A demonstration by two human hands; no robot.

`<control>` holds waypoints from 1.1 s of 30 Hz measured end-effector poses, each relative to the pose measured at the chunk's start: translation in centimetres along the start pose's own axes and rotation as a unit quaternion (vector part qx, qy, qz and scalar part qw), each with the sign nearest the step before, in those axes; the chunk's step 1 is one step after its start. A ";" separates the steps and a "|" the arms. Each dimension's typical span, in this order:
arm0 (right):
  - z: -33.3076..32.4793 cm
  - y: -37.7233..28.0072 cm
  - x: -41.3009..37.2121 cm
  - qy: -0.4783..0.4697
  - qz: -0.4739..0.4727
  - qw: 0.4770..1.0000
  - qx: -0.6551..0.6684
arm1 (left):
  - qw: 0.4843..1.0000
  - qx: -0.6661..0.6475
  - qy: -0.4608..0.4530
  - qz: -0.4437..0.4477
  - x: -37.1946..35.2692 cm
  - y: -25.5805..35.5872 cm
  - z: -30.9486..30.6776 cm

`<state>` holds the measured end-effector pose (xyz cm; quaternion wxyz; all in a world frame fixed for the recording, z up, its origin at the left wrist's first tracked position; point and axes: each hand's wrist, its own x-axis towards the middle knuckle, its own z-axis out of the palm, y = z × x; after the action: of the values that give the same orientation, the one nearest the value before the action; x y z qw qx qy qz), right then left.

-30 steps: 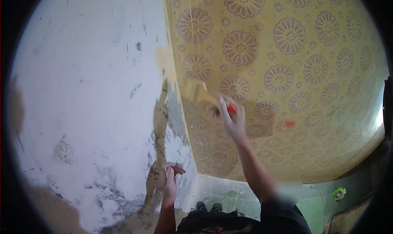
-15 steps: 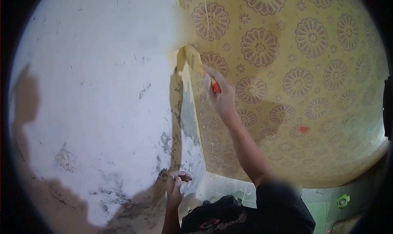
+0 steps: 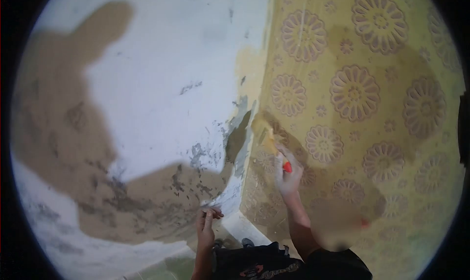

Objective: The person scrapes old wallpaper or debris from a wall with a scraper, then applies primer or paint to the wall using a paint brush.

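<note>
Gripping the flat yellow brush with red handle end (image 3: 270,139), our right hand (image 3: 290,180) points it to eleven o'clock, near the wall corner (image 3: 255,104); our left hand (image 3: 206,227), fingers half open, is apart at eight o'clock.

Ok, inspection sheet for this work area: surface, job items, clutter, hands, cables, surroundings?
Surface: white wall scuffed, with grey patches; meets yellow flower-patterned wall at a corner
Job items: brush, red handle end, head by the corner on the patterned side; contact unclear
Clutter: nothing seen
Hands: right hand grips the brush; left hand empty, fingers part-curled
Cables: nothing seen
Surroundings: green floor, shoes near the corner, shadows across both walls
</note>
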<state>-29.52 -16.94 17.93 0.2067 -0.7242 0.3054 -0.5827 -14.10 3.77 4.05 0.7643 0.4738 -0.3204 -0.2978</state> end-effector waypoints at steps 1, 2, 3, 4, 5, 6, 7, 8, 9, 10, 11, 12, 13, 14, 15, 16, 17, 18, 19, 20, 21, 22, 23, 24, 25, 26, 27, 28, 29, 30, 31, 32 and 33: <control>-0.6 -0.2 0.4 0.017 -0.016 0.999 0.037 | 0.999 0.008 0.026 -0.022 -1.2 0.5 1.4; -1.0 -0.2 0.7 0.035 -0.031 0.996 0.074 | 0.999 0.010 0.048 -0.016 -2.2 0.6 2.1; -1.4 0.1 0.8 0.011 0.010 0.995 0.094 | 0.999 0.021 0.044 -0.014 -3.2 0.5 2.8; -1.4 0.6 1.2 -0.003 0.008 0.994 0.107 | 0.999 0.032 0.038 -0.013 -4.2 0.3 3.4; -1.2 1.1 1.5 -0.002 -0.030 0.994 0.110 | 0.998 0.025 0.051 -0.008 -5.3 0.1 3.8; -0.9 1.2 1.6 0.002 -0.065 0.991 0.114 | 0.997 0.032 0.066 -0.002 -6.2 0.3 4.1; -0.7 0.7 1.8 -0.005 -0.064 0.990 0.129 | 0.995 0.048 0.089 -0.001 -7.3 0.8 4.4; -0.5 -0.3 1.9 -0.004 -0.038 0.976 0.216 | 0.992 0.066 0.112 0.000 -8.3 1.3 4.4; -0.2 -1.1 1.9 -0.004 -0.012 0.954 0.299 | 0.989 0.074 0.124 0.006 -9.4 1.8 4.3; 0.0 -1.7 1.7 -0.009 -0.012 0.951 0.310 | 0.985 0.092 0.148 0.005 -10.4 2.2 4.1; 0.1 -2.2 1.5 -0.002 -0.005 0.944 0.329 | 0.980 0.107 0.170 0.003 -11.3 2.3 3.8; 0.0 -2.6 1.4 0.006 0.002 0.938 0.346 | 0.978 0.109 0.175 0.008 -12.2 2.4 3.5; 0.1 -2.2 1.1 0.005 0.000 0.937 0.350 | 0.973 0.111 0.203 0.010 -13.2 2.3 3.0; 0.3 -1.4 0.5 -0.007 0.002 0.936 0.352 | 0.967 0.111 0.230 0.010 -14.1 2.2 2.4; 0.3 -1.2 0.3 -0.020 0.004 0.936 0.352 | 0.962 0.133 0.237 0.022 -14.7 2.4 2.0; 0.1 -1.1 0.2 -0.019 0.002 0.936 0.353 | 0.962 0.132 0.237 0.024 -15.1 2.3 1.7; 0.0 -1.1 0.0 -0.014 0.010 0.925 0.381 | 0.961 0.110 0.253 0.033 -15.5 2.2 1.4; -0.4 -1.2 -0.1 -0.010 0.019 0.913 0.408 | 0.958 0.087 0.270 0.041 -15.9 2.4 1.3; -0.8 -1.3 0.1 -0.015 0.023 0.913 0.406 | 0.958 0.104 0.263 0.047 -16.0 2.7 1.2; -1.1 -1.7 0.5 0.003 0.014 0.926 0.378 | 0.955 0.102 0.276 0.041 -16.2 2.6 1.4; -1.1 -2.1 0.3 0.016 0.006 0.935 0.353 | 0.956 0.132 0.261 0.033 -16.0 3.1 1.4; -1.5 -2.2 0.0 -0.004 0.010 0.933 0.361 | 0.955 0.162 0.246 0.027 -16.2 3.4 1.2; -1.9 -2.0 0.4 -0.011 0.009 0.935 0.355 | 0.951 0.159 0.265 0.027 -16.2 3.3 1.0; -2.0 -1.8 0.7 -0.015 0.005 0.938 0.348 | 0.957 0.160 0.239 0.029 -16.1 3.1 0.8; -2.0 -1.5 0.7 -0.025 0.005 0.936 0.350 | 0.964 0.161 0.208 0.029 -16.3 3.0 0.7; -2.1 -1.2 0.7 -0.027 0.013 0.941 0.337 | 0.964 0.158 0.213 0.028 -16.6 2.8 0.8; -2.2 -1.2 0.7 -0.026 0.022 0.946 0.322 | 0.970 0.131 0.205 0.027 -16.7 2.8 0.9; -2.2 -1.4 0.9 -0.022 0.020 0.948 0.318 | 0.976 0.104 0.192 0.027 -16.4 2.7 1.0; -2.0 -1.7 1.6 0.000 -0.032 0.961 0.275 | 0.978 0.102 0.180 0.029 -16.2 2.5 1.1; -1.9 -2.1 2.7 0.026 -0.084 0.970 0.229 | 0.977 0.079 0.196 0.028 -16.3 2.1 1.3; -1.8 -2.7 4.3 0.063 -0.122 0.967 0.215 | 0.976 0.056 0.211 0.025 -16.2 1.8 1.5; -1.8 -3.5 6.2 0.099 -0.158 0.962 0.200 | 0.979 0.056 0.194 0.025 -16.1 1.6 1.6; -1.9 -4.7 8.0 0.109 -0.155 0.958 0.216 | 0.980 0.043 0.194 0.018 -16.0 1.5 1.8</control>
<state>-29.37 -18.85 27.21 0.2304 -0.6330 0.0772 -0.7350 -25.11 15.55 2.73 0.7959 0.5492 -0.1870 -0.1727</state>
